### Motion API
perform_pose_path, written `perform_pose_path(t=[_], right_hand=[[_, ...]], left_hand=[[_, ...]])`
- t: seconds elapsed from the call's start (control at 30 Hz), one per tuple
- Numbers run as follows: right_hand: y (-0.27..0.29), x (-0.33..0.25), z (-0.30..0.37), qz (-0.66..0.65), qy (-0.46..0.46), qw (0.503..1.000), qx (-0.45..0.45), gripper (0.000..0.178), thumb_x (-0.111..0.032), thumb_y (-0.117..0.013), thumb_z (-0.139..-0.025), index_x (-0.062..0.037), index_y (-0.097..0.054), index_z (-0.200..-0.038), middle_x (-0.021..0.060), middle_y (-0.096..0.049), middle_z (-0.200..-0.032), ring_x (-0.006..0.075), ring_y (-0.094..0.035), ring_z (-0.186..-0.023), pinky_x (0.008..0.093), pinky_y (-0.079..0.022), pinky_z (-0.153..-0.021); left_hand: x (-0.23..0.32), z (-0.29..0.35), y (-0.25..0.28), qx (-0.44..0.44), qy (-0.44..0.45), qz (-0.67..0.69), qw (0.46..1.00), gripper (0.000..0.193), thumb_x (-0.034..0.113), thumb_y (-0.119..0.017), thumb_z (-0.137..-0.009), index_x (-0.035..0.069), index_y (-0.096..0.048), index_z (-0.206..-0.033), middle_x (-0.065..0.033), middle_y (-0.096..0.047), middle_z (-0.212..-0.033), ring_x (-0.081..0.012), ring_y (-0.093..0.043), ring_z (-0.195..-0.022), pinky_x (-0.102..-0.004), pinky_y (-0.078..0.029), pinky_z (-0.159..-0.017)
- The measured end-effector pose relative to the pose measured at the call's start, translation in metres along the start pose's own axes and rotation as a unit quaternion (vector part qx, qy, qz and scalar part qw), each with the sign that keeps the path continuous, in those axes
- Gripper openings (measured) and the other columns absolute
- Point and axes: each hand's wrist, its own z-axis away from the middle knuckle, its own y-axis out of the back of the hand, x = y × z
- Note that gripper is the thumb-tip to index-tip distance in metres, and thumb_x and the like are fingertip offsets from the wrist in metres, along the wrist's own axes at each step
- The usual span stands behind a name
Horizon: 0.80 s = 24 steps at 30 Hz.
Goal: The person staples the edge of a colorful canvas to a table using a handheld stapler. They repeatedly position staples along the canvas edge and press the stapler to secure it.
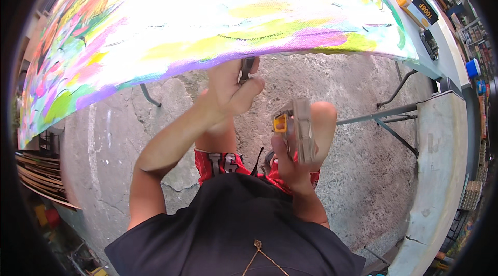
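Note:
A large painted canvas [207, 32] in bright pink, yellow, violet and green spans the upper part of the view, its near edge hanging toward me. My left hand [231, 89] is closed at that edge around a dark metal tool [248, 67], whose far end is hidden under the canvas. Lower and to the right, my right hand [293, 170] grips a worn grey staple gun [304, 131] with a yellow-orange part on its side. The gun is raised above my right knee, apart from the canvas, and slightly blurred.
Metal table legs [397, 89] and bars stand at the right. A pale board or tabletop [441, 162] runs down the right side. On the surface at upper right lies a yellow and black box [415, 7]. Thin wooden strips [41, 177] are stacked at the left, above concrete flooring [353, 198].

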Motion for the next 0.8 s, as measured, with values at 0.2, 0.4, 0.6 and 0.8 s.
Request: perform_pose_path(t=[0.2, 0.4, 0.6, 0.8], right_hand=[[-0.020, 0.081, 0.039, -0.056, -0.264, 0.959, -0.082, 0.023, -0.021, -0.070, -0.089, -0.0011, -0.060, -0.092, 0.0061, -0.059, -0.066, 0.0159, -0.057, -0.060, 0.0321, -0.045, -0.056], [-0.034, 0.095, 0.058, -0.119, -0.331, 0.931, -0.097, 0.026, -0.025, -0.070, -0.089, -0.0009, -0.062, -0.094, 0.0005, -0.058, -0.065, 0.0083, -0.052, -0.059, 0.0294, -0.044, -0.056], [-0.034, 0.093, 0.059, -0.101, -0.276, 0.950, -0.107, 0.027, -0.025, -0.070, -0.089, 0.0001, -0.063, -0.096, 0.0043, -0.060, -0.071, 0.0103, -0.053, -0.065, 0.0303, -0.046, -0.061], [-0.034, 0.094, 0.059, -0.108, -0.275, 0.949, -0.110, 0.028, -0.025, -0.070, -0.090, 0.0003, -0.063, -0.098, 0.0041, -0.058, -0.071, 0.0101, -0.051, -0.066, 0.0307, -0.046, -0.061]], left_hand=[[0.055, 0.008, -0.031, 0.107, 0.184, 0.125, 0.969, 0.031, 0.001, -0.054, -0.061, 0.006, -0.047, -0.091, -0.0034, -0.042, -0.084, -0.0133, -0.038, -0.077, -0.0280, -0.033, -0.070], [0.079, 0.001, -0.040, 0.114, 0.261, 0.126, 0.950, 0.035, 0.003, -0.052, -0.063, 0.004, -0.051, -0.098, -0.0027, -0.042, -0.083, -0.0125, -0.040, -0.077, -0.0270, -0.033, -0.070], [0.083, -0.001, -0.042, 0.132, 0.278, 0.125, 0.943, 0.042, 0.001, -0.052, -0.062, 0.001, -0.055, -0.104, -0.0016, -0.043, -0.083, -0.0119, -0.040, -0.077, -0.0264, -0.034, -0.069], [0.081, 0.001, -0.039, 0.124, 0.282, 0.161, 0.937, 0.041, -0.001, -0.051, -0.061, -0.002, -0.057, -0.101, -0.0008, -0.044, -0.082, -0.0106, -0.039, -0.075, -0.0254, -0.032, -0.066]])
